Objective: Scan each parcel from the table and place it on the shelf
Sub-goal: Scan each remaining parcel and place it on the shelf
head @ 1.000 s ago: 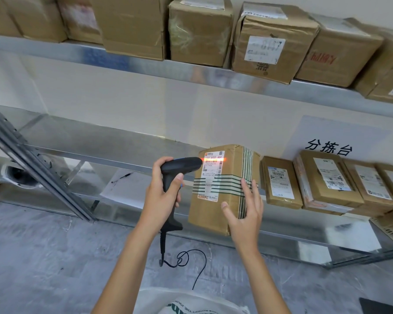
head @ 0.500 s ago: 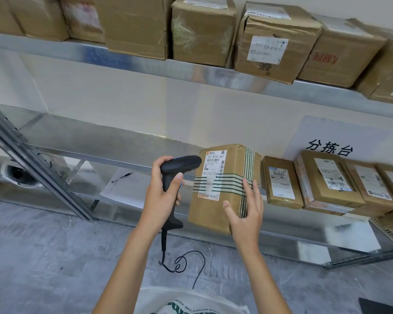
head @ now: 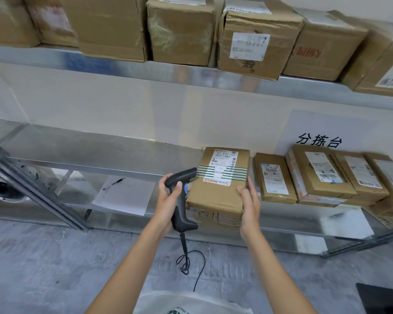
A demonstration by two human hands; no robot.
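Left hand (head: 168,199): wrapped round grip of black barcode scanner (head: 180,196), cable hanging toward floor | Right hand (head: 247,203): holding right near corner of cardboard parcel (head: 220,189) | Parcel: label up, green-striped tape across, over front of lower metal shelf (head: 95,152), just left of labelled parcels (head: 315,175) lying there.

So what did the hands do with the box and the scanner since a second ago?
The red scan light on the label went out. The right hand laid the striped parcel back, label up, and moved it toward the lower shelf, beside the row of parcels. The left hand lowered the scanner, its nose off the label. Both grips and the shelved parcels stayed the same.
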